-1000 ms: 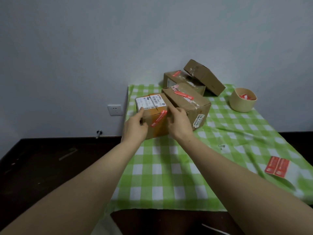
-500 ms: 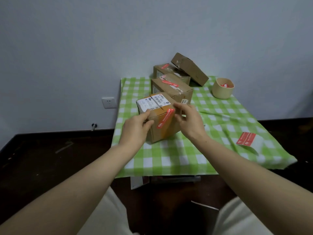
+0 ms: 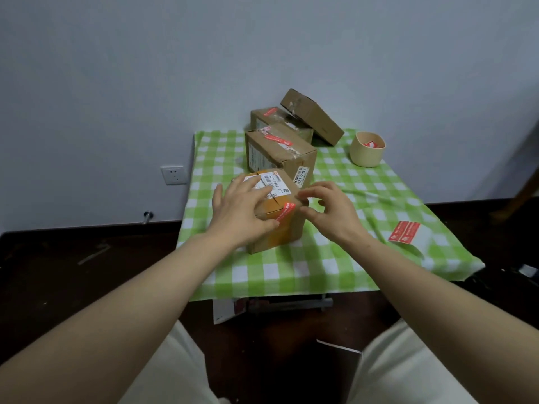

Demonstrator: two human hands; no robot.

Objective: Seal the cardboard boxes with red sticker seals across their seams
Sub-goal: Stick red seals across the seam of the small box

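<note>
Pale trouser legs (image 3: 175, 371) are showing at the bottom edge, and both bare forearms are reaching out over a green-checked tablecloth (image 3: 291, 272). On it, the nearest box (image 3: 280, 234) is sitting under both hands. The left hand (image 3: 242, 209) is lying flat on the box top with its fingers spread and fairly straight, gripping nothing, its thumb touching the lower end of the red seal (image 3: 285, 212). That seal is running over the front top edge, just right of the left hand. The right hand (image 3: 329, 211) is curling at the box's right upper edge, its fingertips touching the cardboard; I cannot tell whether it is pinching. A sticker sheet (image 3: 404, 232) is lying well to the right. Behind, a second box (image 3: 280, 153) and a third box (image 3: 271, 118) are carrying red seals, a tilted box (image 3: 312, 116) is leaning on the third, and a beige bowl (image 3: 368, 154) is standing near the wall.
</note>
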